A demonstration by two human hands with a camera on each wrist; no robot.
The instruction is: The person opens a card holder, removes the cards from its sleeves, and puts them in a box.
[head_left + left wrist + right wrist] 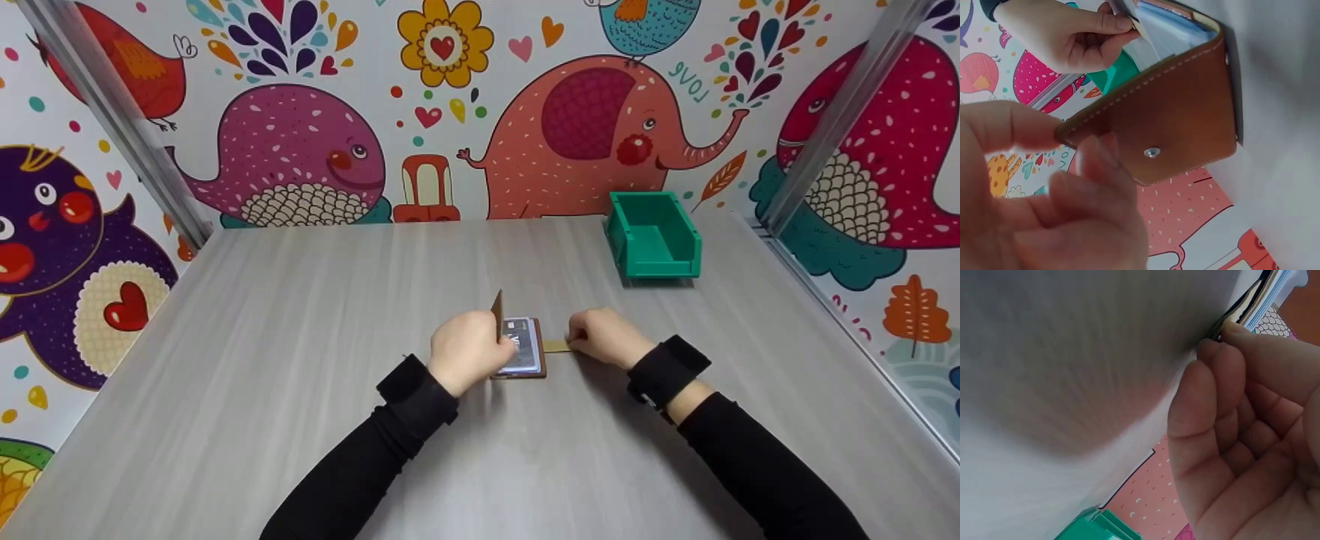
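Note:
A brown leather card holder (542, 364) lies opened on the table, with a stack of clear sleeves (529, 349) and a dark printed card showing inside. My left hand (465, 351) pinches the edge of its raised front cover (1185, 118) between thumb and finger. White stitching and a metal snap stud (1152, 152) show on that cover in the left wrist view. To the right, my right hand (606, 336) pinches the end of the holder's tan strap (556, 346), which stretches out sideways. The strap's tip is hidden by the fingers.
A green plastic bin (652, 259) stands at the back right of the grey wood-grain table (300, 322). Behind it rises a wall (420, 187) printed with cartoon animals. Metal posts (127, 127) flank the table's far corners.

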